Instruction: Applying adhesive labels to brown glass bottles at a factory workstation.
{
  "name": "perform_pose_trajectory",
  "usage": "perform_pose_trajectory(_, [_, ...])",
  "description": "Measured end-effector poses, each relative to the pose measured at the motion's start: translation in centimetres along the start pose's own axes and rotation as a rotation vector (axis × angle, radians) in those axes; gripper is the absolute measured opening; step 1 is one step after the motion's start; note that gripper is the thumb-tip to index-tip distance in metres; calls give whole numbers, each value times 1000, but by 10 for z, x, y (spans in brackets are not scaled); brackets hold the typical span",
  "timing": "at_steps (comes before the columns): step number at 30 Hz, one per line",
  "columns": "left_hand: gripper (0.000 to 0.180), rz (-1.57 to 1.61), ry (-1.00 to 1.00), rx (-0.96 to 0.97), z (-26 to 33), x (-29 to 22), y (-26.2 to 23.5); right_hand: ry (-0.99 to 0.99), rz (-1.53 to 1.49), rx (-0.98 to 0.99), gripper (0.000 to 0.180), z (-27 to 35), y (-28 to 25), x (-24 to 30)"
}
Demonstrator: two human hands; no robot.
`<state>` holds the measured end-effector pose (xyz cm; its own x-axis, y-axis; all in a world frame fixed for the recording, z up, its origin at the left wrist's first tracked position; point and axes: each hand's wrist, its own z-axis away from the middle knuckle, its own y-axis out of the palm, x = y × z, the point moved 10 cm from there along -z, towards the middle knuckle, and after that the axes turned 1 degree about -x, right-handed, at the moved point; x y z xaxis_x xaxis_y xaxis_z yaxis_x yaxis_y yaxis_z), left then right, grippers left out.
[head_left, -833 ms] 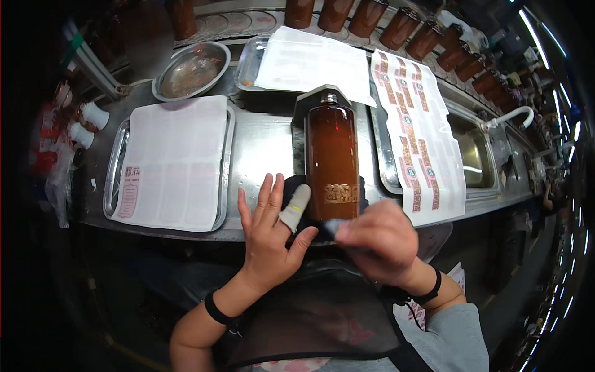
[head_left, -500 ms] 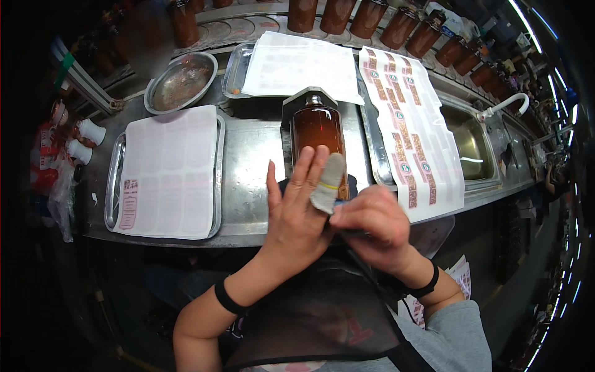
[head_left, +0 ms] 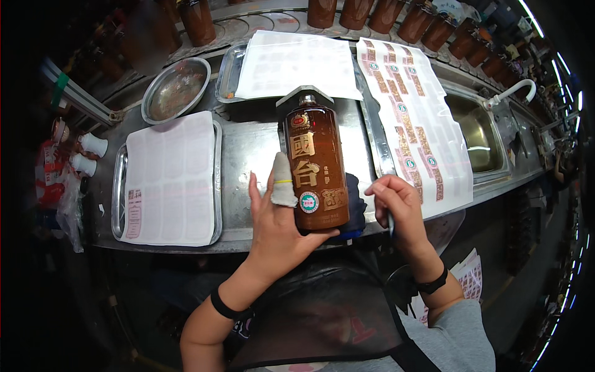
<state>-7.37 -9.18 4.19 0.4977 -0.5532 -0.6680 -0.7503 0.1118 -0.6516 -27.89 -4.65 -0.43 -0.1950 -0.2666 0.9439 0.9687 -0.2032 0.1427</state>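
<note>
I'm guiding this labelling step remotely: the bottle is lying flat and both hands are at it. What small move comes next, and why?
Probably bring the right hand onto the brown bottle. The left hand steadies its base, one finger in a white cot beside it, while the right hand, pinching something thin, hovers just clear of it.

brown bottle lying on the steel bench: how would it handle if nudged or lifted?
The brown bottle is round and lies on its side, so it would probably roll sideways if pushed. It looks like full glass: likely heavy, slick and breakable. The left hand steadies its base.
</note>
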Motion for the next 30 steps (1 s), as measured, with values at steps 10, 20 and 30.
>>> perform_pose_trajectory(10, [142,436,-239,302,4,41,32,-72,105,16,25,-2,29,-12])
perform_pose_trajectory(20, [104,950,-474,105,2,52,30,-58,315,-50,40,-12,44,3])
perform_pose_trajectory(30, [100,977,-463,103,-4,46,28,-111,313,35,42,-15,42,-2])
